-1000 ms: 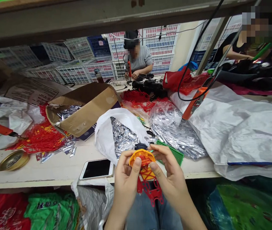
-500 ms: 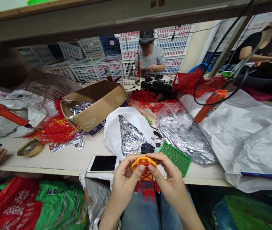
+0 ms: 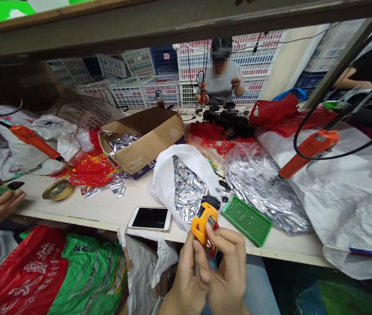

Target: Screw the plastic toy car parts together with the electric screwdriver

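Fingers point(image 3: 227, 239) on yel. part point(image 3: 203, 223), phone point(image 3: 149, 218) nrby

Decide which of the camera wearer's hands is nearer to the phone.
Left. The left hand is right of the phone and closer to the body, not touching it; the right hand is farther right, beyond the left, holding the orange piece.

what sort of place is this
Likely a small assembly workshop: orange power tools above a bench, a white bag of shiny pieces, and stacked plastic crates behind.
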Demonstrator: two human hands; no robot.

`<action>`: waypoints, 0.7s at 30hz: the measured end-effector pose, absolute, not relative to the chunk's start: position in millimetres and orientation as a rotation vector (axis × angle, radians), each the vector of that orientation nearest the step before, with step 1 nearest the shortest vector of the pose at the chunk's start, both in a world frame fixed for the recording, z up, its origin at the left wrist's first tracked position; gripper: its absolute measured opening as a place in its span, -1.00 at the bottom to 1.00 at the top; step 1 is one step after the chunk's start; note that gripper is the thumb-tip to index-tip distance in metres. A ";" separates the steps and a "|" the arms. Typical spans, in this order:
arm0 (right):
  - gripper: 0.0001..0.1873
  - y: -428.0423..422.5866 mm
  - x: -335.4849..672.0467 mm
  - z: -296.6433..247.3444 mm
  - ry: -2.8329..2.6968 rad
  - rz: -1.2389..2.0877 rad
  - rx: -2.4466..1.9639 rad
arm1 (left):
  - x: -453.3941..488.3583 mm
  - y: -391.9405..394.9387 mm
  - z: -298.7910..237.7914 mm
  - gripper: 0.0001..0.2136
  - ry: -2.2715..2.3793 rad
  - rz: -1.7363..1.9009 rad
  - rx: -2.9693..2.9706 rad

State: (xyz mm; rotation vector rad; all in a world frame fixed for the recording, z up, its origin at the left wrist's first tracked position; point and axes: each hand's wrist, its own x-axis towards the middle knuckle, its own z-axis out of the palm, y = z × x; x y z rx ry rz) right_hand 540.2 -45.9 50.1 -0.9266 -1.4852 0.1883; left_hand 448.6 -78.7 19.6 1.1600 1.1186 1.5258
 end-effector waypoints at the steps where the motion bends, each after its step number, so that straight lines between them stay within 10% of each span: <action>1: -0.53 -46.1 539.1 51.8 -1.514 0.195 -0.919 | 451.0 -78.5 21.5 -0.29 1.088 1.519 1.059; 12: -0.71 -35.5 578.8 24.4 -1.547 0.574 -0.800 | 347.5 -89.5 -1.4 -0.47 1.847 2.041 0.577; 21: -0.89 -24.8 595.4 12.9 -1.458 0.555 -0.926 | 349.9 -151.4 -117.3 -0.39 2.197 1.369 1.048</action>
